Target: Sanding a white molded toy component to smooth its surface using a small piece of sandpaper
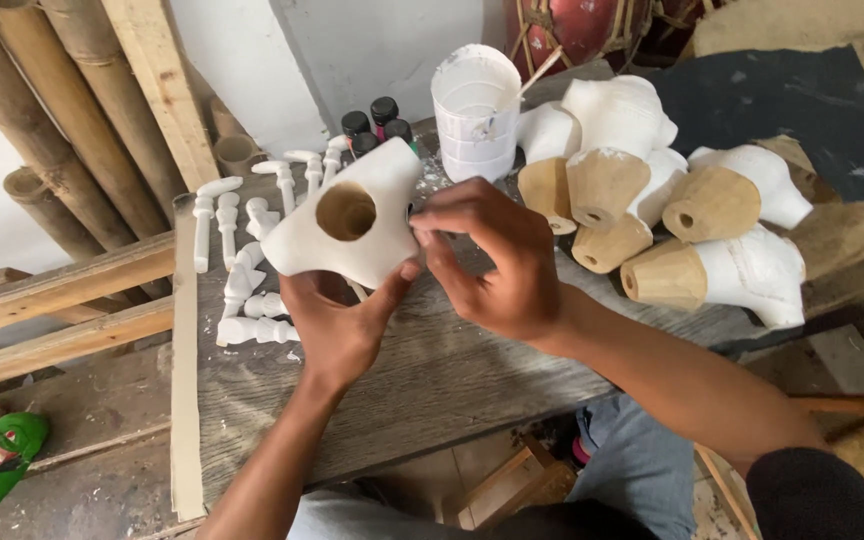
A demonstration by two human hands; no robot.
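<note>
A grey plank desk [432, 370] stands in a workshop, with bamboo poles [42, 130] leaning at the back left. Over it the left hand [337, 325] cups a white-painted hollow carving [352, 215] from below, fingers closed on its lower edge, a round hole facing up. The right hand [492, 260] meets the carving's right side, its fingers [432, 235] pinched narrow against the edge; whether they hold anything small cannot be told. Just left of the carving lie small white turned pieces [242, 260] in rows on the desk. Behind it stand dark paint bottles [377, 120] and a white cup [475, 110] with a stick in it. To the right is a heap of similar carvings [672, 190], white with bare wooden ends. A green mask [7, 445] lies on the floor at the lower left
</note>
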